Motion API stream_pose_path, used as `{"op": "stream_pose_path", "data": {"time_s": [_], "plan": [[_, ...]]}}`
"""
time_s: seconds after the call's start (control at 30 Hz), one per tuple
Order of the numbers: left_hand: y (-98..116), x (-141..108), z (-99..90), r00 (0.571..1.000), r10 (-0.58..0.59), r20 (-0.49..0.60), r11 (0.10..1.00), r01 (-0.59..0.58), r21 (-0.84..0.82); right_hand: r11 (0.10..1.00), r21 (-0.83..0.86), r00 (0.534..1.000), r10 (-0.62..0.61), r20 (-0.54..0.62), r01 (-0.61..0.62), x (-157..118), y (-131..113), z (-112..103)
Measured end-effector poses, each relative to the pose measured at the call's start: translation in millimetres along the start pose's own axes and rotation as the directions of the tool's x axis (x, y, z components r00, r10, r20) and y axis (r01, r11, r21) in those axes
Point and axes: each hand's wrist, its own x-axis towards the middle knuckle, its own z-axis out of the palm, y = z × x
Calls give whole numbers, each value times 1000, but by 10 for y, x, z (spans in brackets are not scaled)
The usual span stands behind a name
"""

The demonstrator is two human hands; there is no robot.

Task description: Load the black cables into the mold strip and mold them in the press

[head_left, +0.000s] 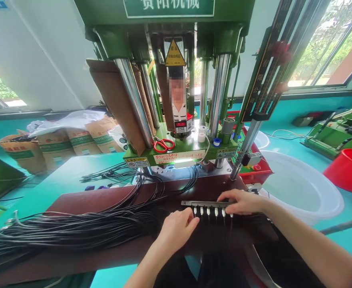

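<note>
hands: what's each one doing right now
Left hand: fingers curled at the row of plugs, grip cannot be told.
Right hand: open, resting flat on the metal bar.

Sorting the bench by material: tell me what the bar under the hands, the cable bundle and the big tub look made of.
Bar: apparently bare metal, grey with a dull shine. Cable bundle: black, matte, likely rubber or plastic sheathing. Tub: translucent white, probably plastic.

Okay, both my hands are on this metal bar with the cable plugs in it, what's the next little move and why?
Probably slide the metal bar forward toward the green press. Its row of cable plugs looks full, your left hand steadies the near end, your right hand lies flat on the far end, and the press opening sits straight ahead.
</note>
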Motion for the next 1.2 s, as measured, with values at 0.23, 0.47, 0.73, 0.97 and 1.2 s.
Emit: {"op": "stream_pose_path", "data": {"time_s": [0.23, 0.47, 0.73, 0.97, 1.2], "plan": [[-247, -72, -32, 996, 14, -86, 987, -27, -156, 962, -222, 978, -181, -99, 156, 607, 47, -320], [-551, 83, -232, 961, -2, -276, 985, -47, -169, 937, -270, 924, -291, -248, 223, 638, 158, -246], [-1144, 618, -419, 791, -104, -603, 985, -2, -172, 958, -240, 816, -261, -516, 155, 766, 363, -150], [-1420, 644, -376, 769, -256, -585, 952, 93, -293, 962, -229, 796, -256, -548, 151, 731, 386, -130], [-1310, 624, -331, 837, -246, -490, 960, 140, -244, 934, -316, 781, -319, -537, 164, 763, 454, -136]]}}
